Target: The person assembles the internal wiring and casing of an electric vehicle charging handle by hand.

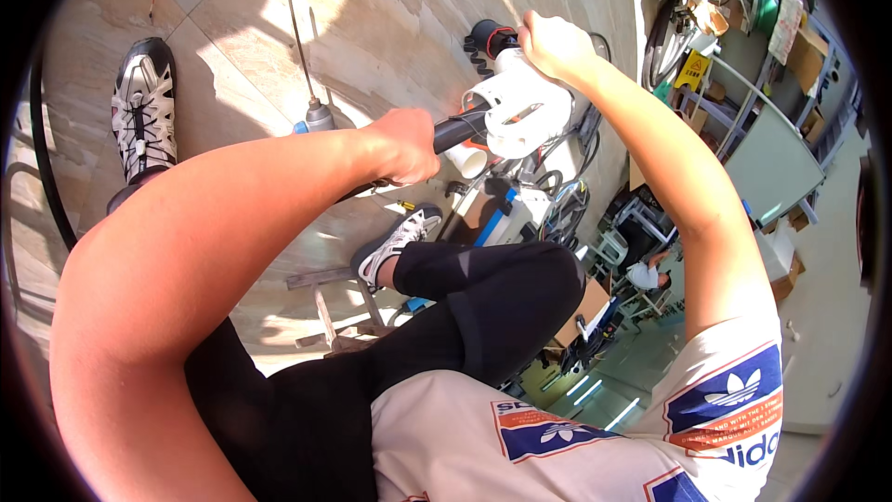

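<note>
My left hand (406,147) is closed in a fist around a thick black tube (462,129). The tube runs from the fist to a white plastic piece (522,116) with long oval slots. At the far end of that piece my right hand (555,45) is closed on it, its fingertips partly hidden. Just beyond the right hand sits a round black part (488,35) with a red ring and a coiled black cord. A white cylinder with an open end (467,161) is close below the tube.
A tool with a long thin shaft (319,114) stands on the tiled floor left of my hands. A low wooden stool (336,311) is beside my shoe. Tangled cables (569,204) lie by my knee. Shelves with boxes (734,112) and a seated person (648,274) are at right.
</note>
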Motion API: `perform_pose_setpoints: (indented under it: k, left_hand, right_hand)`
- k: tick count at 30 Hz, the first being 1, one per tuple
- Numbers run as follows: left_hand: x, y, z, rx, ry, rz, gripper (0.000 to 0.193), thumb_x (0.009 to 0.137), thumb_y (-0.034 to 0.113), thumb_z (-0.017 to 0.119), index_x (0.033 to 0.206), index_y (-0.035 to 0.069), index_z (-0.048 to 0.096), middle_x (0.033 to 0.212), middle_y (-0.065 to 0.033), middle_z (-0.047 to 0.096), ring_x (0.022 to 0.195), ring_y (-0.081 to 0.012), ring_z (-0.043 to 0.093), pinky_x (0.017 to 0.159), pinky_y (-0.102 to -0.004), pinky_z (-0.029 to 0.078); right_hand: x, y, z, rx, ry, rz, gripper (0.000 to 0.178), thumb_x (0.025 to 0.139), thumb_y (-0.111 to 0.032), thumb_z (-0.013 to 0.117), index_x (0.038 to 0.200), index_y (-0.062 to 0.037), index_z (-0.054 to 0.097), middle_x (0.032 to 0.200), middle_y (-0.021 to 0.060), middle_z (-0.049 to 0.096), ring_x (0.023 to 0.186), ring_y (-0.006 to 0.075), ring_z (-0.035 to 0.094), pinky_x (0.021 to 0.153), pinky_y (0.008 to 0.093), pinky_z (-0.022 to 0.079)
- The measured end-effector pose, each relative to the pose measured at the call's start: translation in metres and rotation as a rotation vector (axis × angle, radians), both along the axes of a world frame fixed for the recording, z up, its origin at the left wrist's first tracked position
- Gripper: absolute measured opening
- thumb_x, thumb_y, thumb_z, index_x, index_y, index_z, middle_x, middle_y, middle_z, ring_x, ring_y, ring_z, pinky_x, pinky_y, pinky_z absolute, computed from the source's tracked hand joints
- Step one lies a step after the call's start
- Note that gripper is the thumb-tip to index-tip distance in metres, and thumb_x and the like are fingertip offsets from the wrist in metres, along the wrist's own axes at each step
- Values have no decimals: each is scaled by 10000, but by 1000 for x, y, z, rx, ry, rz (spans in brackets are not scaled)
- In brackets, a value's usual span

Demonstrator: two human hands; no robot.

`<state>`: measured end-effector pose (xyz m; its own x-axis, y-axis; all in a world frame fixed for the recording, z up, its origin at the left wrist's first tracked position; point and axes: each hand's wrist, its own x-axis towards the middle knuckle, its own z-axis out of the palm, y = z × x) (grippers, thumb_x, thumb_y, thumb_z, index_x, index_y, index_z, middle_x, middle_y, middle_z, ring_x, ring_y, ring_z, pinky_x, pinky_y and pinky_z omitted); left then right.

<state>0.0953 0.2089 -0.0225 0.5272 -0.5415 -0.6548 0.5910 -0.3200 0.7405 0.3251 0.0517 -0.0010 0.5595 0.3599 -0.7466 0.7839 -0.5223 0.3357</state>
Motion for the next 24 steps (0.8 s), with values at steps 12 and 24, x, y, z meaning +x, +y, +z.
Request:
perform_pose_setpoints:
  k: [12,24]
  left_hand:
    - [-1,4,-2,-25,-38,55,330,773,167,644,996,-76,654,955,-301,677,976,-427,659,853,-453,509]
    - [2,-1,-1,7,-42,4,336,813,193,656,1045,-44,705,1052,-259,695,1032,-380,673,873,-413,542]
  right_hand:
    - [5,-13,0,145,-6,-56,285,912,-176,491,1115,-52,648,939,238,707,922,397,690,829,489,537]
    - [13,-23,-19,118,-93,-338,320,955,-284,509,1110,-53,668,1029,214,710,1014,379,676,890,451,528]
